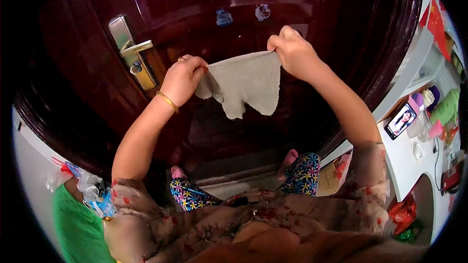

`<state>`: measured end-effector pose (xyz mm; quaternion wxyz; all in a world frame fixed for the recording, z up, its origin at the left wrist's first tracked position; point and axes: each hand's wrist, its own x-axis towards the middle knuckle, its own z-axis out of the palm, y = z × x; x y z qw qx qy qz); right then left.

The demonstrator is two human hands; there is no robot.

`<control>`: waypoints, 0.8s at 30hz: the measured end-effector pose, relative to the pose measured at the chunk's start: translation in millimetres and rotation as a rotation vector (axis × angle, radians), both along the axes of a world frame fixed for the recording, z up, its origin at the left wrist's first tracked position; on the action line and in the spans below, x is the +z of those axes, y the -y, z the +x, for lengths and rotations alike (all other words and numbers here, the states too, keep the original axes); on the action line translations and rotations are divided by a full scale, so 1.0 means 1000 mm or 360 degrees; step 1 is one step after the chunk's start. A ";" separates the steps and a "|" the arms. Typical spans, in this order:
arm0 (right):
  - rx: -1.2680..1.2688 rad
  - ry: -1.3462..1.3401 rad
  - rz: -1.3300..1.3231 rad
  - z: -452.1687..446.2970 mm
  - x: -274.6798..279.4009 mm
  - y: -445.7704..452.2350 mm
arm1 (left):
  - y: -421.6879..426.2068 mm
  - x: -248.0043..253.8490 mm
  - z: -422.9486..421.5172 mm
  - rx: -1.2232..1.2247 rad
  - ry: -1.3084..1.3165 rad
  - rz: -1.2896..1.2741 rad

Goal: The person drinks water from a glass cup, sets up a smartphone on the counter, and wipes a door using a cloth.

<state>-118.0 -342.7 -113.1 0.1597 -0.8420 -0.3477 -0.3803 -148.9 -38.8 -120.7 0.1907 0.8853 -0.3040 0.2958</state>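
A grey cloth [248, 80] hangs stretched between my two hands in front of a dark red door [234, 136]. My left hand [184, 79], with a gold bracelet at the wrist, pinches its upper left corner. At the upper right corner, my right hand [295, 54] is closed on the fabric. The cloth's lower edge hangs loose and uneven, with a darker fold near my left hand. To the left of that hand is the door's metal handle [136, 48], apart from it.
On the right, a white desk [402, 165] holds a phone [402, 121] and small items. Red and green plastic bags [403, 214] lie beneath it. Plastic bags [92, 192] and a green cloth [73, 224] are at lower left. Two faded patches [224, 17] mark the door.
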 end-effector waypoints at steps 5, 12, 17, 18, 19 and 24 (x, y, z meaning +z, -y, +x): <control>0.0063 -0.1070 0.0522 -0.001 -0.006 -0.004 | 0.016 0.010 -0.008 0.0119 -0.1294 -0.0871; 0.0829 -0.1322 0.1732 -0.017 -0.011 -0.016 | 0.026 -0.003 -0.001 0.0055 -0.0047 -0.0635; 0.0884 0.0043 0.1367 0.004 -0.040 -0.052 | 0.074 0.008 -0.009 -0.0313 0.0624 -0.1073; 0.0752 0.0278 0.1178 0.012 -0.041 -0.056 | 0.075 0.003 0.010 -0.0524 0.0787 -0.1112; 0.0716 0.0412 0.1056 0.023 -0.038 -0.059 | 0.077 0.000 0.021 -0.0408 0.0879 -0.1005; 0.0280 0.0677 0.0552 0.076 -0.003 -0.073 | 0.081 0.009 0.066 0.0137 0.0887 -0.0406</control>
